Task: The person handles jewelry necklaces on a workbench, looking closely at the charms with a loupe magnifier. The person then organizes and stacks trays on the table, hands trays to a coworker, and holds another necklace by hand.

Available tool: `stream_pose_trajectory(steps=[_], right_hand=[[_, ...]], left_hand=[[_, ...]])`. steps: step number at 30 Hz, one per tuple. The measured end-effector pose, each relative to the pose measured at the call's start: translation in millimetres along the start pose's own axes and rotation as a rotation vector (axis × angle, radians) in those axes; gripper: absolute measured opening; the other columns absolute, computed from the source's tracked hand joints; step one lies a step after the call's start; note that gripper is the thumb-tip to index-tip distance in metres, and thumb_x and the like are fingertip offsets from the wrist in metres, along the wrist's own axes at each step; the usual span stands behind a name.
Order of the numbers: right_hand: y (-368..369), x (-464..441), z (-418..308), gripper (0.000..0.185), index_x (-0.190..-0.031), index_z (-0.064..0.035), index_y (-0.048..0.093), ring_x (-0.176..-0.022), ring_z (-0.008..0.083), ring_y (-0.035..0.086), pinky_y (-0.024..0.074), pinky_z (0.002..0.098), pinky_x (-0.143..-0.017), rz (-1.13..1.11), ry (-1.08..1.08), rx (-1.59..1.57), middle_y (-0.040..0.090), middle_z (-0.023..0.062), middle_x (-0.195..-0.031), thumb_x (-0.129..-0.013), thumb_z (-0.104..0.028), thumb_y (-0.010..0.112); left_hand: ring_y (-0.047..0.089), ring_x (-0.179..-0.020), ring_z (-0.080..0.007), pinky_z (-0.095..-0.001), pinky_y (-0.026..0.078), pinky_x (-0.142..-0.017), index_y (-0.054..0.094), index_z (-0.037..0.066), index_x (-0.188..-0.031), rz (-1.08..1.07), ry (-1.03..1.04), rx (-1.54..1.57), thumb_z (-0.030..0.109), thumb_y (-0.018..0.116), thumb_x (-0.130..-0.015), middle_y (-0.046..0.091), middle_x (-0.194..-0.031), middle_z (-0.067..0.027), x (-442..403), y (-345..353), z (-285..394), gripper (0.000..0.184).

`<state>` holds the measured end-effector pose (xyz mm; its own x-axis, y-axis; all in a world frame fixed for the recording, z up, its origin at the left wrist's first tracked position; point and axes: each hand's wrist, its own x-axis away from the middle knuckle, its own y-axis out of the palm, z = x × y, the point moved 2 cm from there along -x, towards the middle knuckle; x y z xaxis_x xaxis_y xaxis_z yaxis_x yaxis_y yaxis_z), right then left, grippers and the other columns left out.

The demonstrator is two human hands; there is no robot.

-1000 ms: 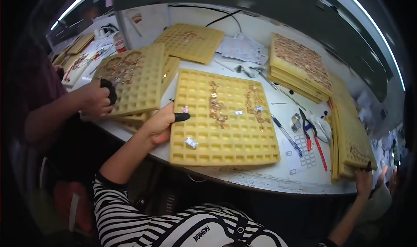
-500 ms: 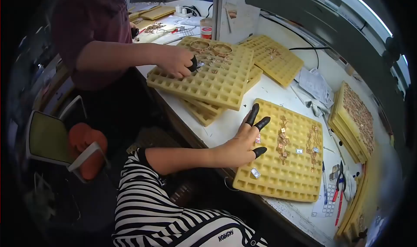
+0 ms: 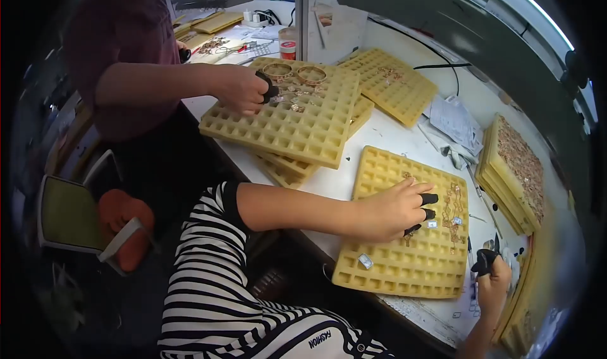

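Observation:
A yellow gridded tray (image 3: 404, 277) lies at the table's front edge with chains and small labels on it. Over its middle is my left hand (image 3: 395, 213), black covers on its fingertips, fingers bent down onto a chain that it partly hides; whether they pinch it is unclear. A second chain (image 3: 453, 213) lies to the right of that hand. My right hand (image 3: 493, 277) is right of the tray beside the pliers (image 3: 496, 244), its covered fingers bent together; what they hold, if anything, is hidden.
A co-worker's hand (image 3: 246, 90) touches pieces on another yellow tray (image 3: 303, 138) at the left, which bears two bangles (image 3: 311, 75). Behind lies a third tray (image 3: 404, 93). Stacked trays (image 3: 499, 182) stand at the right. A chair (image 3: 76, 217) is at lower left.
The view has swung left. My left hand has gone from the tray's left edge to the chain in its middle. My right hand has come from the right-hand trays to beside the pliers.

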<state>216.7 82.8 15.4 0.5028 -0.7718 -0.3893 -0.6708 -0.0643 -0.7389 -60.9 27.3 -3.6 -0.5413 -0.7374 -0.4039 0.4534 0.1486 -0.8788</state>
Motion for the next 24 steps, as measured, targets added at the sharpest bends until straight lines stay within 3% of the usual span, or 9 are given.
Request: stream_pose_trajectory(steps=[4, 5, 8, 10, 12, 14, 17, 20, 24], right_hand=[[22, -15, 2, 0.007, -0.076, 0.0030, 0.060, -0.048, 0.0162, 0.047, 0.0353, 0.0286, -0.047, 0.113, -0.163, 0.071, 0.052, 0.0097, -0.057, -0.077, -0.004, 0.057], [21, -15, 8, 0.007, -0.077, 0.0019, 0.062, -0.046, 0.0217, 0.046, 0.0340, 0.0307, -0.045, 0.114, -0.302, 0.224, 0.050, 0.0127, -0.055, -0.074, -0.004, 0.060], [22, -16, 9, 0.012, -0.065, -0.0012, 0.056, -0.044, 0.0284, 0.042, 0.0312, 0.0366, -0.043, 0.214, -0.269, 0.160, 0.044, 0.0116, -0.050, -0.068, -0.008, 0.065], [18, -16, 12, 0.016, -0.061, -0.0015, 0.052, -0.043, 0.0283, 0.042, 0.0308, 0.0364, -0.042, 0.208, -0.293, 0.225, 0.041, 0.0115, -0.050, -0.069, -0.009, 0.064], [15, -14, 14, 0.019, -0.058, -0.0016, 0.049, -0.043, 0.0282, 0.042, 0.0308, 0.0365, -0.042, 0.222, -0.290, 0.245, 0.041, 0.0116, -0.050, -0.068, -0.008, 0.064], [12, -12, 27, 0.010, -0.078, 0.0001, 0.062, -0.048, 0.0249, 0.048, 0.0359, 0.0323, -0.046, 0.189, -0.240, 0.308, 0.050, 0.0112, -0.055, -0.071, -0.007, 0.062], [10, -16, 25, 0.009, -0.078, 0.0002, 0.062, -0.051, 0.0246, 0.050, 0.0386, 0.0314, -0.049, 0.233, -0.179, 0.249, 0.052, 0.0115, -0.059, -0.071, -0.004, 0.061], [14, -14, 38, 0.010, -0.080, 0.0007, 0.062, -0.055, 0.0214, 0.051, 0.0386, 0.0296, -0.049, 0.180, -0.112, 0.221, 0.053, 0.0113, -0.064, -0.070, 0.000, 0.060], [21, -16, 31, 0.012, -0.081, 0.0017, 0.062, -0.060, 0.0166, 0.048, 0.0376, 0.0268, -0.052, 0.115, -0.072, 0.076, 0.053, 0.0085, -0.070, -0.069, 0.003, 0.059]], left_hand=[[0.027, -0.123, -0.0356, -0.0518, 0.021, -0.100, 0.054, -0.005, -0.096, 0.001, 0.004, -0.076, 0.010, 0.056, -0.074, 0.043, -0.117, -0.0233, -19, 6, -2, 0.027], [0.026, -0.124, -0.0356, -0.0520, 0.020, -0.101, 0.053, -0.005, -0.098, 0.008, -0.049, -0.087, 0.011, 0.056, -0.074, 0.043, -0.118, -0.0229, -17, 10, -6, 0.029], [0.027, -0.123, -0.0349, -0.0500, 0.021, -0.101, 0.049, -0.006, -0.106, -0.003, -0.113, -0.105, 0.013, 0.057, -0.076, 0.042, -0.119, -0.0217, -15, 18, -20, 0.036], [0.030, -0.122, -0.0349, -0.0501, 0.024, -0.099, 0.050, -0.005, -0.105, 0.206, -0.096, -0.042, 0.012, 0.057, -0.075, 0.043, -0.116, -0.0229, -17, 17, -29, 0.035], [0.033, -0.119, -0.0350, -0.0479, 0.026, -0.099, 0.046, -0.005, -0.111, 0.248, -0.105, -0.054, 0.012, 0.056, -0.077, 0.044, -0.115, -0.0223, -19, 16, -32, 0.040], [0.038, -0.113, -0.0370, -0.0408, 0.033, -0.095, 0.044, -0.005, -0.113, 0.249, -0.074, -0.065, 0.003, 0.057, -0.075, 0.043, -0.117, -0.0216, -20, 11, -34, 0.041], [0.043, -0.107, -0.0349, -0.0377, 0.036, -0.091, 0.043, -0.002, -0.117, 0.194, -0.112, -0.057, 0.002, 0.055, -0.076, 0.046, -0.115, -0.0202, -21, 10, -34, 0.043], [0.050, -0.090, -0.0330, -0.0380, 0.042, -0.078, 0.043, -0.001, -0.117, 0.095, -0.191, -0.023, 0.007, 0.054, -0.077, 0.052, -0.094, -0.0178, -22, 5, -27, 0.043], [0.050, -0.087, -0.0319, -0.0373, 0.043, -0.075, 0.041, 0.002, -0.120, 0.029, -0.206, -0.019, 0.004, 0.052, -0.077, 0.051, -0.090, -0.0165, -23, 6, -32, 0.045]])
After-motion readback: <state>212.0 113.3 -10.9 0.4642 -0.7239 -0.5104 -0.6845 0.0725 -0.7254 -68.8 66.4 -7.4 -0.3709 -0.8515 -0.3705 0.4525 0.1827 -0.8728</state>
